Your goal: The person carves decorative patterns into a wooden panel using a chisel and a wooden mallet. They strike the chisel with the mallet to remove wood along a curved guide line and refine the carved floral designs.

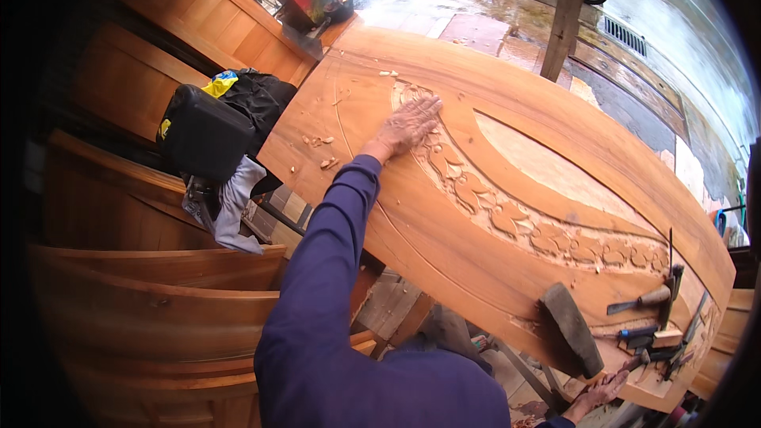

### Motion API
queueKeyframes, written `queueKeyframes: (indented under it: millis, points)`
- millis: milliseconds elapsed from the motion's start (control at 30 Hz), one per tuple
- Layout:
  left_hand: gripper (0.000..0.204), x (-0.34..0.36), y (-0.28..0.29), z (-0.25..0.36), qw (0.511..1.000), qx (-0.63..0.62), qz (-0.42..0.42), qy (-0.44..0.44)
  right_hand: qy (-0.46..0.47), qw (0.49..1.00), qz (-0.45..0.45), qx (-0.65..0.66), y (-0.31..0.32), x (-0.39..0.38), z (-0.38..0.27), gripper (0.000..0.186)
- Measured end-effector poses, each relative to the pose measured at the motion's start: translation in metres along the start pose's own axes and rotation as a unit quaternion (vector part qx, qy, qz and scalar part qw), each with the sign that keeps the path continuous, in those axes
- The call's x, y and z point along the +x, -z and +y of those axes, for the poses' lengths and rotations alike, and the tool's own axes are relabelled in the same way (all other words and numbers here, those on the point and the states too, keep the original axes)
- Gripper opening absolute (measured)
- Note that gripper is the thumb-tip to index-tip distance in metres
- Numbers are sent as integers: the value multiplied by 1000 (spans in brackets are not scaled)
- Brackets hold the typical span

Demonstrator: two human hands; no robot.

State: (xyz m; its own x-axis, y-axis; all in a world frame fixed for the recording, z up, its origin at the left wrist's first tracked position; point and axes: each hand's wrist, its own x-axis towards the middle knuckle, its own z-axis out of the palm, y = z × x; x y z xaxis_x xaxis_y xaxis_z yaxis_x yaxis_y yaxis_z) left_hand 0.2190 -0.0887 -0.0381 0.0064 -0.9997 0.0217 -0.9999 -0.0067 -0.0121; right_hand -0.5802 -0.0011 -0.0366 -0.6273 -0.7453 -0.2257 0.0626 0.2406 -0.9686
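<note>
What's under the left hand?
Carved leaf band shows on both sides of the left hand, on the wooden panel. The stretch directly beneath is covered; its detail can't be seen.

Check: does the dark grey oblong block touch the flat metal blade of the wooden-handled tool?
Apart. The head view shows a strip of bare brown wooden panel between the block and the blade.

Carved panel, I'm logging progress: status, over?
Left hand over the left end of the carving. Right hand at the edge of the panel, beside tools. Dark block, wood shavings on top.
</note>
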Motion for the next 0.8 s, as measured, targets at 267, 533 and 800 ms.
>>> queueKeyframes:
  millis: [267, 533, 800]
  points:
    - [57, 21, 1, -60, 986, -68, 107, 111, 46, 997, 23, -55, -9, 9, 13, 48]
    - [62, 15, -18, -92, 921, 9, 101, 376, 63, 991, 1, -119, -71, -14, 13, 47]
    - [62, -142, -23, 47, 931, -29, 110, 346, 58, 993, -32, -102, -49, 7, 19, 45]
